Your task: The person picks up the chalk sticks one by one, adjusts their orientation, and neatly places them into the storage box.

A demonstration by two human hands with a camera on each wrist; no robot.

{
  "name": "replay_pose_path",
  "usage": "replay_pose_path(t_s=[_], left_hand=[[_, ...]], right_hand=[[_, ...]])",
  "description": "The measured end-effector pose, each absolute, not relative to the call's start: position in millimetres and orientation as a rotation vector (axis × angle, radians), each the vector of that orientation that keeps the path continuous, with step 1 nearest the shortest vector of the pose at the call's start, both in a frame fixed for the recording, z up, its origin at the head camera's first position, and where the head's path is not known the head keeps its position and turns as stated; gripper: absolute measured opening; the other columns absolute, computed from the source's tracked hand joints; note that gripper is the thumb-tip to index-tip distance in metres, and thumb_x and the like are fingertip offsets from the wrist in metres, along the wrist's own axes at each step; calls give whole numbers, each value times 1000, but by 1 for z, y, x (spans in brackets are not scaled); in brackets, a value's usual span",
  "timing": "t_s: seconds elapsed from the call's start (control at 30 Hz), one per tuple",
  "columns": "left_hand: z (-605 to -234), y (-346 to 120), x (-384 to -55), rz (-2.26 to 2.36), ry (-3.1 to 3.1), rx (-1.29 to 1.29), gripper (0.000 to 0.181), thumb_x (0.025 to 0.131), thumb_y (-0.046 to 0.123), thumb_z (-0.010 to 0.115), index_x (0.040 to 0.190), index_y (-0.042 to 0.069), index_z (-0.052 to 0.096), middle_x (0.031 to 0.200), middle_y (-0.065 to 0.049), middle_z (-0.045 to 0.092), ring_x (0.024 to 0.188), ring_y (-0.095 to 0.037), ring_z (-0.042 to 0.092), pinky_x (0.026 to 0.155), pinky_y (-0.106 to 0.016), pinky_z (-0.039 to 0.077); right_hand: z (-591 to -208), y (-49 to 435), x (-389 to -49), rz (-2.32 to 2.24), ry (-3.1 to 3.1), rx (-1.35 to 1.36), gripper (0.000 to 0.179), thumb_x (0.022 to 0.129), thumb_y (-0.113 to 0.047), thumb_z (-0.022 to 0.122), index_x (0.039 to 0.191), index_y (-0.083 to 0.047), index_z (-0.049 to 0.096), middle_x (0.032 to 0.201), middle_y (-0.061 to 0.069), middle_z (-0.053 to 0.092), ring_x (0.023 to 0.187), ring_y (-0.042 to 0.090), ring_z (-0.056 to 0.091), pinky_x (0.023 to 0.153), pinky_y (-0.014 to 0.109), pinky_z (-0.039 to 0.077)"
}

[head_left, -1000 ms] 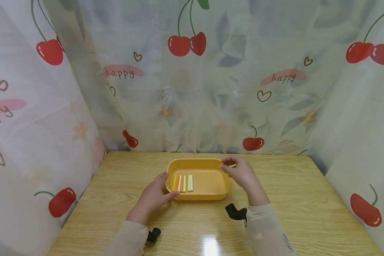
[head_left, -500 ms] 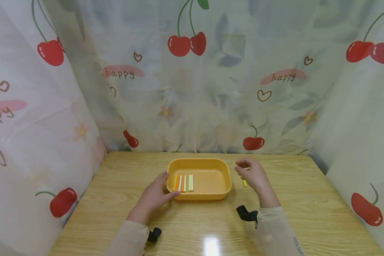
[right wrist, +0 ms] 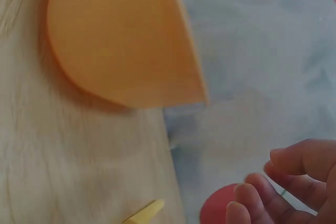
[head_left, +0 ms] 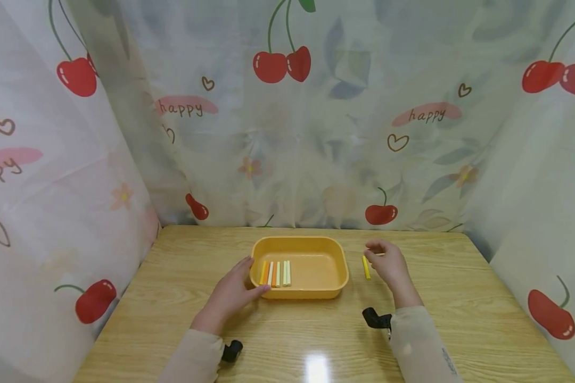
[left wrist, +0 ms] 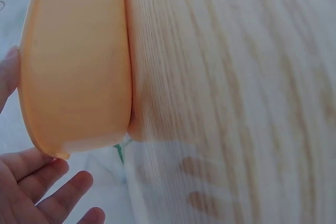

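A shallow orange-yellow tray (head_left: 297,293) stands on the table, with several sticks of chalk (head_left: 274,274) side by side in its left part, in yellow, orange, white and pale green. At the tray's front left corner is my left hand (head_left: 230,292), thumb on the front rim and fingers against the left side. In the left wrist view its fingers (left wrist: 55,203) look straight and spread. My right hand (head_left: 388,266) hovers right of the tray, fingers loosely bent, with nothing visible between them. Just left of it a yellow chalk stick (head_left: 366,267) lies on the table.
The wooden table (head_left: 460,308) ends at the back against a hanging cherry-print curtain (head_left: 292,159). More of the same curtain hangs on both sides. A black wrist attachment (head_left: 377,319) juts from the right sleeve, and another (head_left: 232,351) from the left.
My right hand has moved right, away from the tray's right rim, uncovering the yellow chalk stick on the table. The left hand has stayed at the tray's corner.
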State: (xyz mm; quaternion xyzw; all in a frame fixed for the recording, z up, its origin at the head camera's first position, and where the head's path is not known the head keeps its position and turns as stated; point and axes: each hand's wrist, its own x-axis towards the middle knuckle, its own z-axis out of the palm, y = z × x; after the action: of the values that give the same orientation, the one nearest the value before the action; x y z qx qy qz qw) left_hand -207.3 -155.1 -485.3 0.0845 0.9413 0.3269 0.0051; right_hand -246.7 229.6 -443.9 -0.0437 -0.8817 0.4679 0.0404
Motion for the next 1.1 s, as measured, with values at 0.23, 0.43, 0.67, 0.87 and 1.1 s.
replay_pose_path(t_s=[0.23, 0.43, 0.67, 0.87, 1.1], left_hand=[[-484, -155, -207, 1037, 2952, 283, 92, 86, 52, 75, 154, 4, 37, 160, -13, 33, 146, -35, 33, 118, -52, 28], [-483, -155, -206, 1044, 2949, 283, 92, 86, 52, 75, 154, 3, 37, 160, -13, 33, 146, -35, 32, 117, -52, 28], [-482, -155, -205, 1044, 2926, 257, 94, 85, 53, 75, 155, 5, 35, 161, -11, 32, 147, -33, 31, 118, -52, 28], [-480, -155, -204, 1055, 2909, 228, 94, 85, 53, 75, 156, 7, 34, 162, -10, 30, 148, -32, 30, 119, -51, 27], [-479, -155, -204, 1072, 2894, 215, 94, 85, 52, 75, 157, 8, 33, 163, -8, 29, 148, -32, 29, 119, -51, 26]], right_hand=[[-461, 236, -260, 1396, -2750, -180, 32, 99, -14, 60, 126, 3, 61, 117, 22, 62, 99, 31, 63, 80, 35, 58], [-473, 239, -271, 1341, -2805, -197, 29, 97, -10, 61, 121, 5, 63, 112, 22, 65, 96, 31, 62, 78, 36, 54], [-483, 244, -284, 1311, -2874, -193, 34, 93, -11, 62, 122, 8, 62, 110, 23, 66, 94, 31, 63, 80, 39, 53], [-485, 242, -290, 1232, -2971, -252, 33, 92, -12, 63, 121, 6, 62, 110, 22, 64, 86, 26, 59, 73, 34, 50], [-484, 242, -295, 1174, -3047, -272, 33, 89, -10, 63, 118, 7, 61, 103, 19, 62, 82, 26, 57, 69, 32, 49]])
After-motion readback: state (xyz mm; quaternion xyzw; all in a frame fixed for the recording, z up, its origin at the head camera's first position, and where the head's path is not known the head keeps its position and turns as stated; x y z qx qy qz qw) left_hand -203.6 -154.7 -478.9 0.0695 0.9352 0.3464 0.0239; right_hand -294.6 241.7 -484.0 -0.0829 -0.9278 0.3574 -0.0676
